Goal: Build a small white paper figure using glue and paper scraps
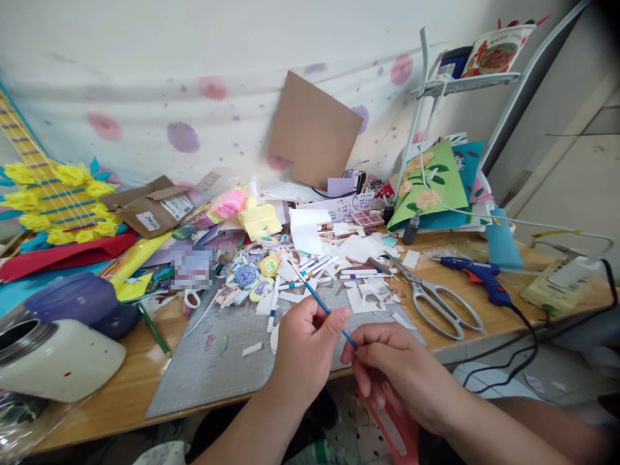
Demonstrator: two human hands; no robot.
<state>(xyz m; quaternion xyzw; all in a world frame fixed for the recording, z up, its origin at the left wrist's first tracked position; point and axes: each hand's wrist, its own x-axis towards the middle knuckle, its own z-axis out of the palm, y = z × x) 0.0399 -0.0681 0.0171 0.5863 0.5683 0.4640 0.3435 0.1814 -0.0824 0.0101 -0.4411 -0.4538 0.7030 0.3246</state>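
A thin blue paintbrush (317,298) slants over the near edge of the worktable, its pale tip pointing up and left toward the paper scraps. My left hand (303,339) grips its middle between thumb and curled fingers. At the lower end, the fingertips of my right hand (392,368) pinch the shaft. Below my right hand shows a red-pink looped thing (397,433), partly hidden; I cannot tell whether the hand holds it. Under the brush lies a grey cutting mat (213,368), with paper scraps (361,297), cut-out stickers (247,274) and several white markers (272,303) on it.
Large scissors (436,300) and a blue glue gun (477,274) with its cable lie to the right. A cream-coloured jar (62,358) and a green pencil (154,329) are on the left. Cardboard (314,132) leans on the wall behind; a white rack (465,84) stands at back right.
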